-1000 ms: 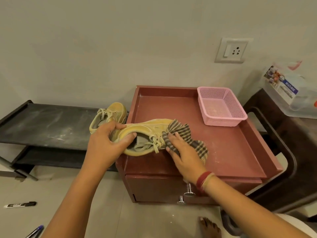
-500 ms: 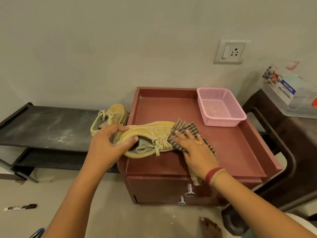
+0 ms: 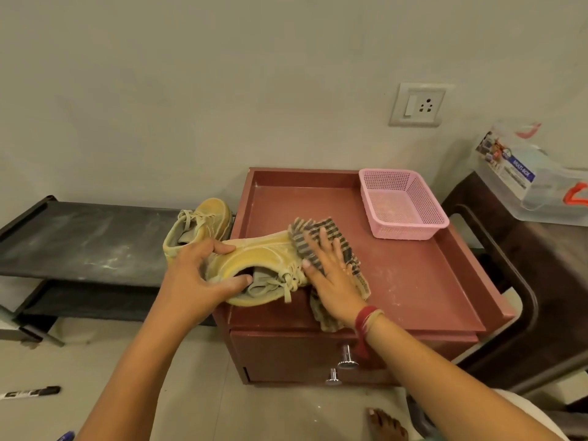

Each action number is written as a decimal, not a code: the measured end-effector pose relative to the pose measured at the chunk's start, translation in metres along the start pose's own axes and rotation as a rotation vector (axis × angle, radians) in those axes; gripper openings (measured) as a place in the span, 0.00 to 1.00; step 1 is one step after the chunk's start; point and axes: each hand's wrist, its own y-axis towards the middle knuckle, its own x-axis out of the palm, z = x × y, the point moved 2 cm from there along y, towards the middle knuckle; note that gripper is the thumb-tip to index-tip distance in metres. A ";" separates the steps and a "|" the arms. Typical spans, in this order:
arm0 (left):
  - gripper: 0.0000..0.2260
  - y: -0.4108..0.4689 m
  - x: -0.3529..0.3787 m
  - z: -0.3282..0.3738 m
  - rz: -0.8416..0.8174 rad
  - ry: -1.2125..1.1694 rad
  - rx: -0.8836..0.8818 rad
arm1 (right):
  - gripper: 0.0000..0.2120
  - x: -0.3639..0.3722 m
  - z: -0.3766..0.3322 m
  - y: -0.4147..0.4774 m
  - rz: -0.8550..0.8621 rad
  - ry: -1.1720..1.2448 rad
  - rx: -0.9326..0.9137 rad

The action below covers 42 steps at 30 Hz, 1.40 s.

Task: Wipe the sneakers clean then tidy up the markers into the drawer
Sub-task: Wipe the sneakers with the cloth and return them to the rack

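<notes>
Head view: left hand point(image 3: 194, 281) grasps the sneaker point(image 3: 264, 253) at the heel, fingers curled round it. The right hand point(image 3: 331, 275), fingers straight, presses the cloth point(image 3: 337, 229) onto the toe. The sneaker lies on the cabinet point(image 3: 413, 281) top, front left. A second sneaker point(image 3: 203, 221) sits on the rack point(image 3: 79, 237). One marker point(image 3: 31, 393) lies on the floor; the drawer point(image 3: 286, 354) is closed.

The left hand point(image 3: 194, 281) grips a yellow sneaker point(image 3: 264, 265) on the red cabinet point(image 3: 413, 281); the right hand point(image 3: 331, 275) presses a striped cloth point(image 3: 318, 233) flat against its toe.
</notes>
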 end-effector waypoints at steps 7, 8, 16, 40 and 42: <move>0.28 -0.006 0.002 -0.004 -0.015 -0.015 0.030 | 0.25 -0.015 0.007 -0.009 0.345 0.377 0.257; 0.29 -0.007 0.002 -0.004 -0.017 -0.016 0.034 | 0.24 -0.013 -0.001 -0.014 0.340 0.316 0.174; 0.29 -0.007 0.000 -0.003 -0.038 -0.003 0.055 | 0.22 0.009 0.007 -0.006 0.171 -0.130 -0.009; 0.47 -0.027 0.004 0.089 0.103 -0.064 0.478 | 0.15 -0.094 -0.100 -0.046 0.562 0.385 -0.229; 0.50 -0.028 0.017 0.098 0.124 -0.077 0.495 | 0.20 -0.085 -0.107 -0.052 0.472 0.286 -0.346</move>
